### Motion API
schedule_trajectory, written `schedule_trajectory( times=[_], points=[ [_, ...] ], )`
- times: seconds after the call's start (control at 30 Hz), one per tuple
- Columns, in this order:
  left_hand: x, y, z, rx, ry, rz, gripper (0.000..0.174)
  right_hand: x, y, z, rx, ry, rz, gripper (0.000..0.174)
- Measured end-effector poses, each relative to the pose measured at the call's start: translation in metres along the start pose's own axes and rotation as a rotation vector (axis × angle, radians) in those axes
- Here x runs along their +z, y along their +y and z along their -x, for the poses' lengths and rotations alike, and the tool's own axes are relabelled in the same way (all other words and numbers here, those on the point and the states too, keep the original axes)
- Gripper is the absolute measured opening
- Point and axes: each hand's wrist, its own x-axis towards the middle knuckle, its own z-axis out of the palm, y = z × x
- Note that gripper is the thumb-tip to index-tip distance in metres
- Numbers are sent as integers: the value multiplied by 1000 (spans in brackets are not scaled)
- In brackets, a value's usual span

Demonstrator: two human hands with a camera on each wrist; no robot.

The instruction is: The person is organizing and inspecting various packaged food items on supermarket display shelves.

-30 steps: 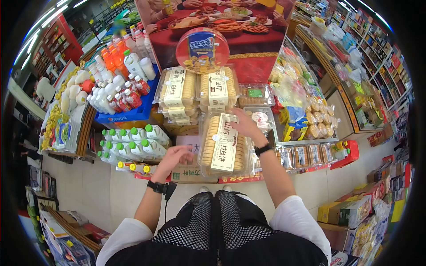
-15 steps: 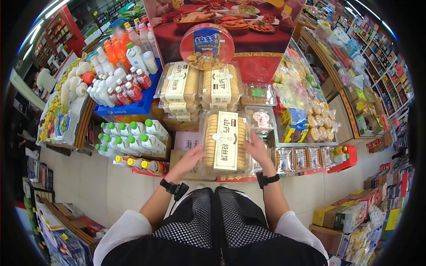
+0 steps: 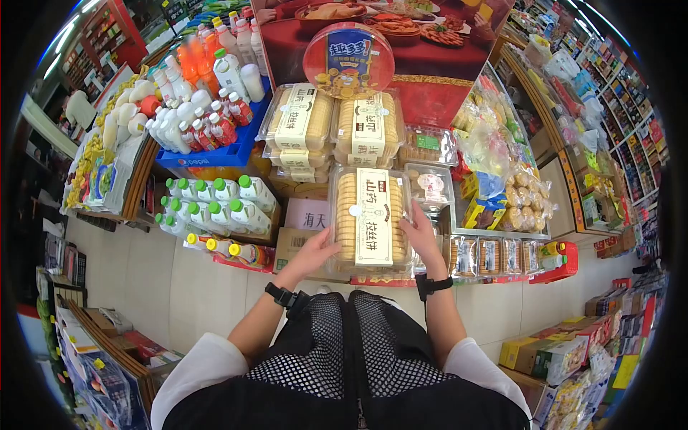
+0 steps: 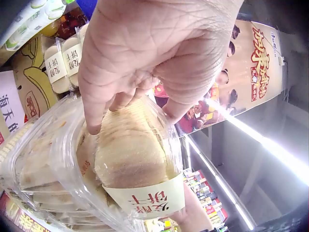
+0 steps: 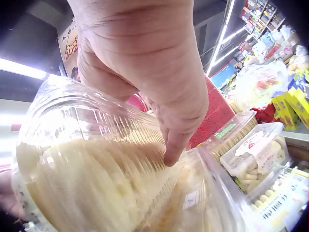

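Note:
A clear plastic box of round biscuits with a cream paper label [image 3: 373, 218] is between both hands, above the front of the display. The left hand [image 3: 314, 252] grips its left side; in the left wrist view that hand [image 4: 149, 53] has its fingers curled over the box edge. The right hand [image 3: 421, 233] holds the opposite side, and in the right wrist view the hand [image 5: 145, 58] bends its fingers down along the ribbed clear wall [image 5: 120, 159]. More biscuit boxes [image 3: 297, 122] are stacked behind, with a round red-and-blue tin [image 3: 349, 59] above them.
At the left stand green-capped bottles [image 3: 215, 213], a blue crate [image 3: 208, 159] and yellow-capped bottles [image 3: 247, 252]. To the right are small clear food boxes [image 3: 428, 185], bagged buns [image 3: 519, 197] and a red basket [image 3: 557, 269]. A large red picture board [image 3: 430, 79] rises behind.
Both hands have come to the box's sides; the right hand has left its upper end and the left has moved in from the side. The box has straightened in the head view.

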Motion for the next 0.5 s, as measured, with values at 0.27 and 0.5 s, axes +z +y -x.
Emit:
schedule_trajectory(
  times=[0.27,0.5],
  points=[
    [3,3,5,-125,61,-60,63,-1,-27,9,259,-70,-148,38],
    [5,6,8,-182,74,11,62,-3,-26,10,300,-79,-151,30]
  ],
)
